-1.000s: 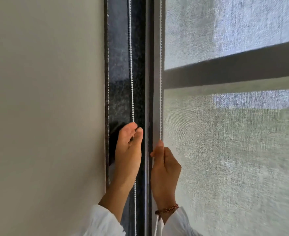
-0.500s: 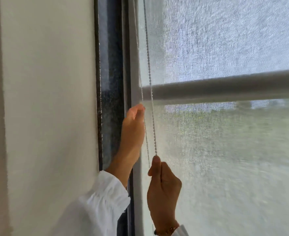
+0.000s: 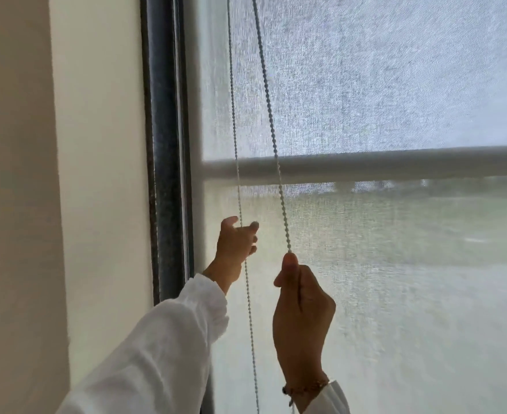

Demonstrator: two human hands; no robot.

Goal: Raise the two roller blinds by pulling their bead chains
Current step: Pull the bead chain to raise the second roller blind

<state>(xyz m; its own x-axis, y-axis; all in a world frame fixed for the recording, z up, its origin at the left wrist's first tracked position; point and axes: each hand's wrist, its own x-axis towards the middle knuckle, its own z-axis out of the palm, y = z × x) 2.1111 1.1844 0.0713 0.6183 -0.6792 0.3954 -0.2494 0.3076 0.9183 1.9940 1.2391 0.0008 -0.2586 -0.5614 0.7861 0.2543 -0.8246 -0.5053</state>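
Two hands raised at the bead chains beside the dark window frame [image 3: 168,144].
Right hand [image 3: 301,318], wrist bent upward, pinches the right chain strand [image 3: 271,124] tight; left hand [image 3: 236,246] reaches higher, fingers loosely parted around the left strand [image 3: 233,115]. Blind's bottom bar [image 3: 395,164] sits level above both.

Above the fingers [image 3: 289,261], both strands of the bead chain [image 3: 271,121] run off the top edge, so the roller is unseen. Below them, the right strand vanishes inside the right hand [image 3: 303,312]. The view through the blind fabric [image 3: 395,264] right of the fingers is too blurred to read.
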